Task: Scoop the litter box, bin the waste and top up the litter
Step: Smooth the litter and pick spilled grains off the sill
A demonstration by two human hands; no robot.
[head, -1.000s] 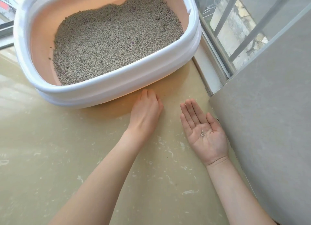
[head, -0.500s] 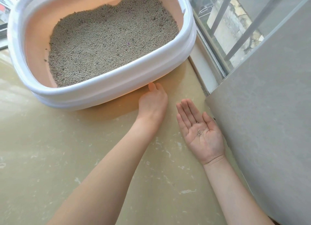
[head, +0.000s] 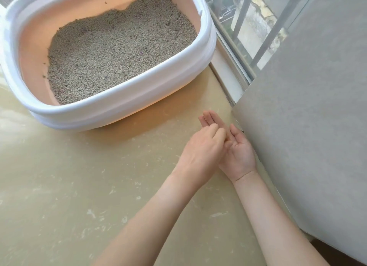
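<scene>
left hand (head: 200, 152), fingers curled with their grasp hidden, sits over flat, spread right hand (head: 238, 156) beside litter box (head: 127, 106) on floor (head: 69, 176).

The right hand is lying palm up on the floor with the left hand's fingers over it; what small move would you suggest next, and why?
Probably lift the cupped right hand over the litter box and tip it in. The left hand seems to be dropping something into that palm, though the contents are hidden.

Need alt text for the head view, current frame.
A left hand reaches fingers-down over the upturned palm of a right hand above a beige floor. Behind them sits a white litter box of grey litter, beside a window.
</scene>
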